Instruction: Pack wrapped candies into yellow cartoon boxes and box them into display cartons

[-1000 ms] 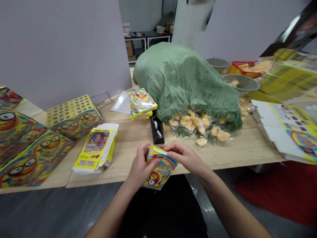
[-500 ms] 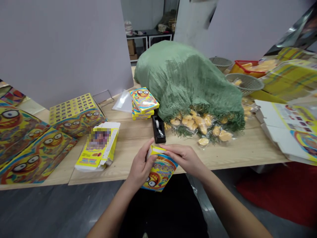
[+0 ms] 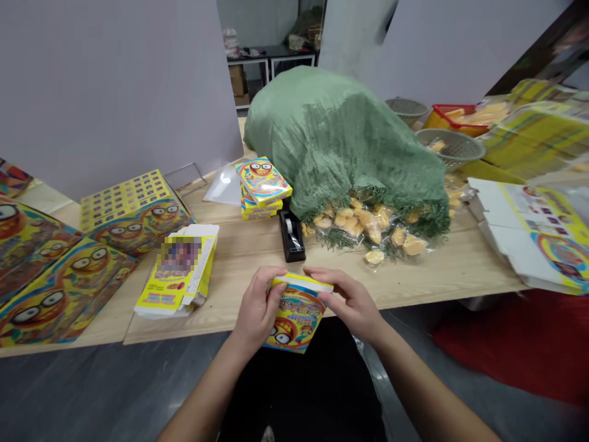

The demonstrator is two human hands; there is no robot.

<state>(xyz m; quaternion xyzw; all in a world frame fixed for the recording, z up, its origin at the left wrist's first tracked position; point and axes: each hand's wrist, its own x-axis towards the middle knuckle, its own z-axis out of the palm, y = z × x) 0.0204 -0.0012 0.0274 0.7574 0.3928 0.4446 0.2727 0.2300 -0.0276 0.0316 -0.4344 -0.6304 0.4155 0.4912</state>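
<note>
On your table point(image 3: 243, 258), a green cloth point(image 3: 335, 129) hides most of what lies beneath. By the near edge, your left hand point(image 3: 258, 307) and right hand point(image 3: 356, 305) grip a yellow box point(image 3: 300, 313) by its upper sides, some fingertips hidden behind it.

Holding a yellow cartoon-face carton point(image 3: 298, 319) by its upper end in left hand point(image 3: 258, 305) and right hand point(image 3: 353, 304), with a tape dispenser point(image 3: 292, 244) just beyond both and bagged orange-yellow pieces point(image 3: 368, 222) beyond the right.
</note>
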